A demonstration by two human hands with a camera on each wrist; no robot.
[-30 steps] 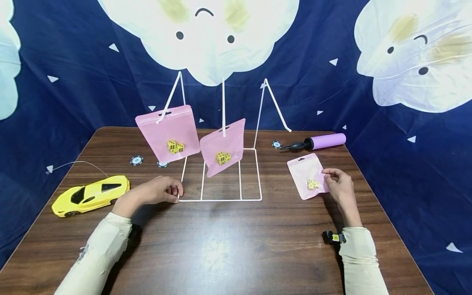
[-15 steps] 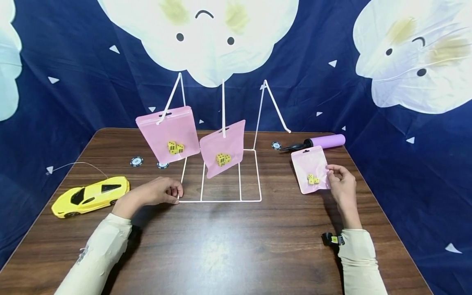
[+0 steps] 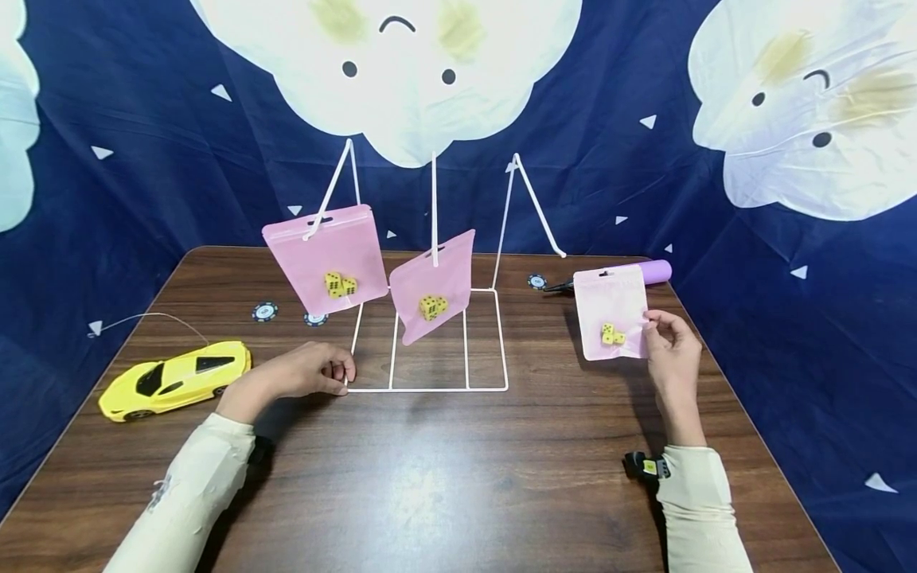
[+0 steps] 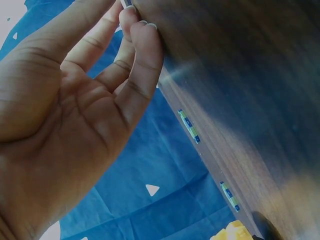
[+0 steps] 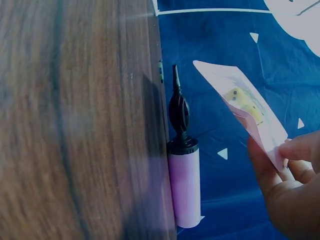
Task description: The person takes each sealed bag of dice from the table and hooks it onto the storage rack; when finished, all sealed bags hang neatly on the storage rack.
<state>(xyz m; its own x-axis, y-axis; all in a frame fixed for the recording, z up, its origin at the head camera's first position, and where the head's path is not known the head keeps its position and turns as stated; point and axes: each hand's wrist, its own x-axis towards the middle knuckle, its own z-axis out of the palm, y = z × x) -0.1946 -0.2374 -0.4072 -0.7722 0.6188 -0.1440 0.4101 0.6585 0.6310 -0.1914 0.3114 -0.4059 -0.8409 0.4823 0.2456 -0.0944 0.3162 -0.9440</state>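
Note:
My right hand pinches the right edge of a small pink zip bag, held up off the table. Yellow dice show through its front; in the right wrist view the bag tilts between thumb and fingers. At the front left corner of a white wire display rack, my left hand grips the base wire. Two larger pink bags with yellow dice, a left one and a middle one, hang from the rack's hooks. The right hook carries no bag.
Behind the held bag lies a purple hand pump with a black nozzle. A yellow toy car stands left of my left hand. Poker chips lie on the wooden table, one chip at left, another chip at back right.
My right hand has lifted the small bag from near the tabletop and turned it more upright, moving it slightly right. My left hand and the hanging bags stay in place.

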